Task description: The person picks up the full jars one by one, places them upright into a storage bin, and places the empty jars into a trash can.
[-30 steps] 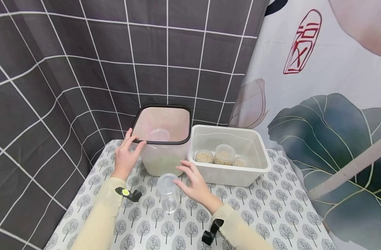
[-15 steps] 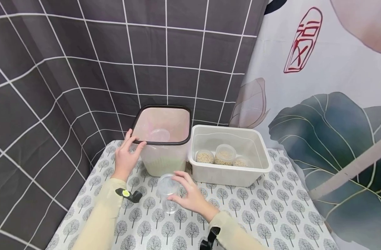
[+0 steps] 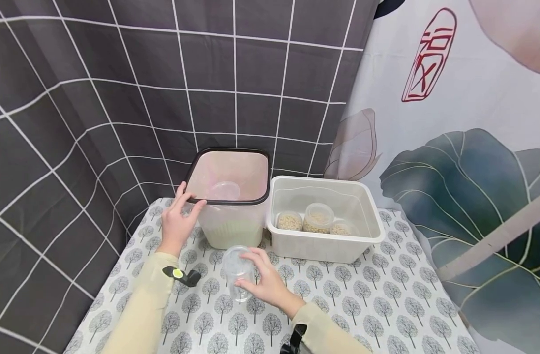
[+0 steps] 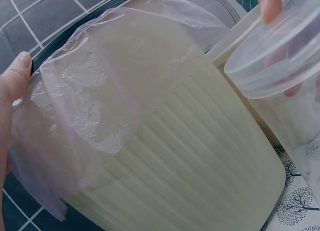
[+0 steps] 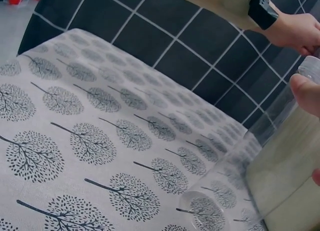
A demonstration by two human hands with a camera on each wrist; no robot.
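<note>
A clear plastic jar [image 3: 237,265] with a translucent lid [image 4: 272,61] stands on the tree-print tablecloth. My right hand [image 3: 268,282] holds it around the lid, thumb on the near side and fingers on the far side. In the right wrist view only the thumb and part of the jar's see-through wall show. Behind the jar is a pale trash bin [image 3: 230,228] with a dark rim and a thin plastic liner [image 4: 95,101] folded over its edge. My left hand [image 3: 177,221] grips that rim at its front left corner. Something clear and round lies inside the bin.
Right of the bin stands a white rectangular tub [image 3: 327,248]. It contains several clear jars [image 3: 318,219] of pale, bean-like pieces. Dark gridded cloth [image 3: 217,64] hangs behind the table, and a leaf-patterned curtain [image 3: 451,196] hangs at the right.
My right hand has moved left onto the jar's lid and closed around it. My left hand stays at the bin's rim. The jar has hardly moved.
</note>
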